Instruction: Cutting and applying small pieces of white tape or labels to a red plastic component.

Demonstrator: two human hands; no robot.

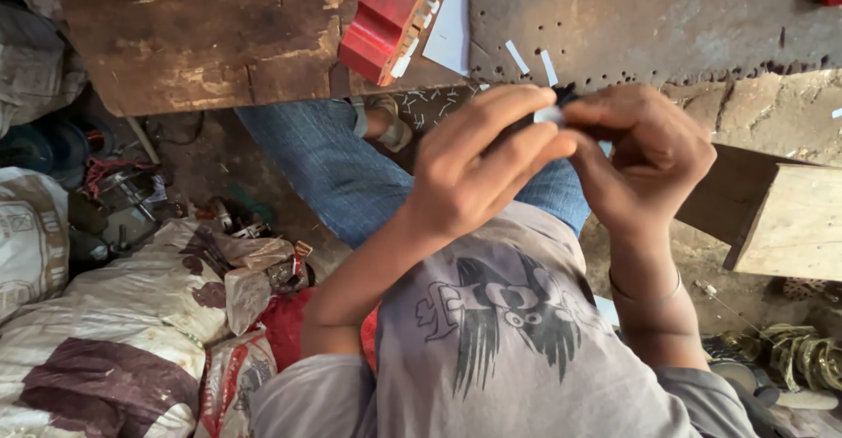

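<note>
My left hand (pixel 478 162) and my right hand (pixel 645 157) meet in front of my chest, just below the edge of a worn workbench (pixel 614 26). Between their fingertips they pinch a small dark part with a white paper strip (pixel 553 112) on it; most of it is hidden by the fingers. Both hands are closed around this small piece. A thin bangle circles my right wrist. Beneath the hands are my grey printed shirt and a leg in blue jeans (pixel 342 170).
A red block-shaped tool (pixel 386 17) with white paper under it lies on the bench, with loose white strips (pixel 535 61) nearby. A wooden block (pixel 785 219) stands at right. Sacks and cloth bundles (pixel 123 315) with metal scrap fill the floor at left; coiled wire (pixel 802 355) lies lower right.
</note>
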